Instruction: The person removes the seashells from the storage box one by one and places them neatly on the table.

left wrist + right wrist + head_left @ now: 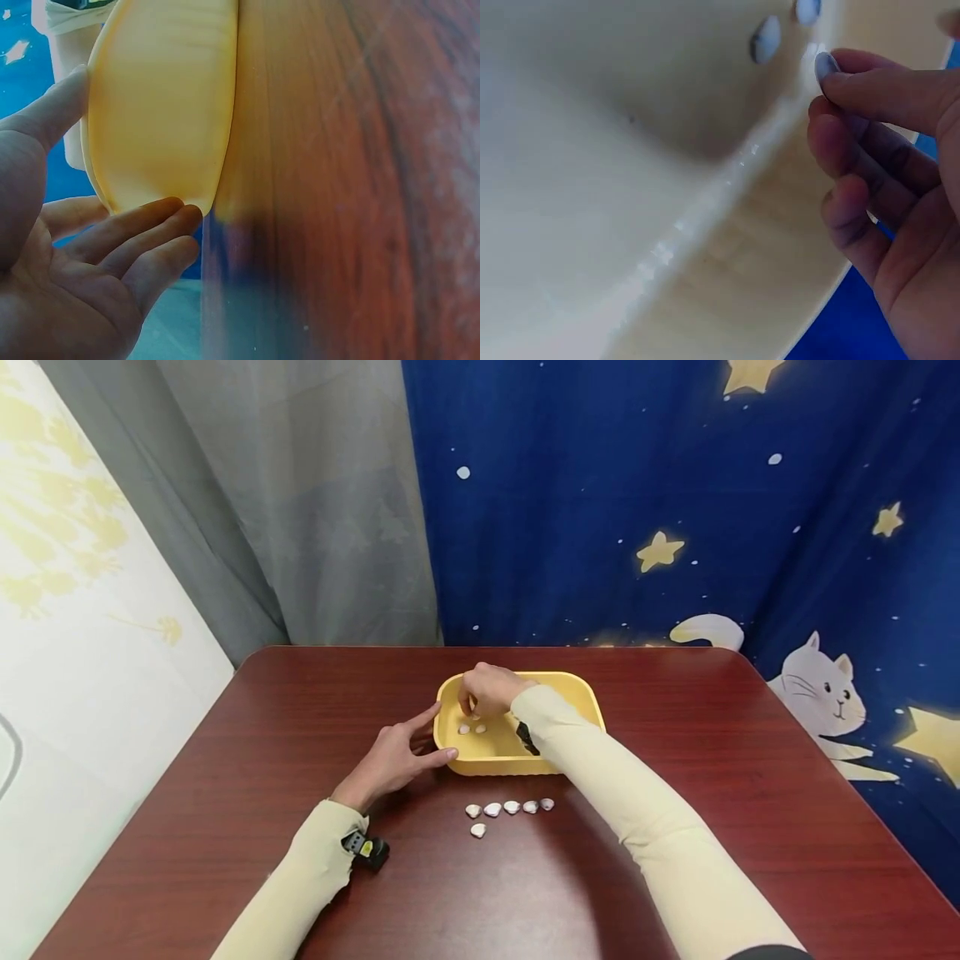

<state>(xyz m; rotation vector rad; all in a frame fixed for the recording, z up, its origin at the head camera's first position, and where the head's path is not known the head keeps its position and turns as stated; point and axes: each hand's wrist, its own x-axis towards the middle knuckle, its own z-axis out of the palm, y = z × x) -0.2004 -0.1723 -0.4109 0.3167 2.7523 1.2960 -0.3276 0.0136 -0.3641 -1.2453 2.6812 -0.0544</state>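
Observation:
A yellow plastic basin stands on the table. At its left end my left hand is spread, thumb on the rim near the front corner. The left wrist view shows fingertips against the basin's outer wall. Inside the basin, my right hand pinches a small seashell between thumb and index finger, its other fingers curled below. Two more shells, one on the left and one on the right, lie on the basin floor close to that hand.
In front of the basin, several shells form a row on the dark red table. A single shell lies below the row's left end. Behind the table hang a grey curtain and a blue starry one.

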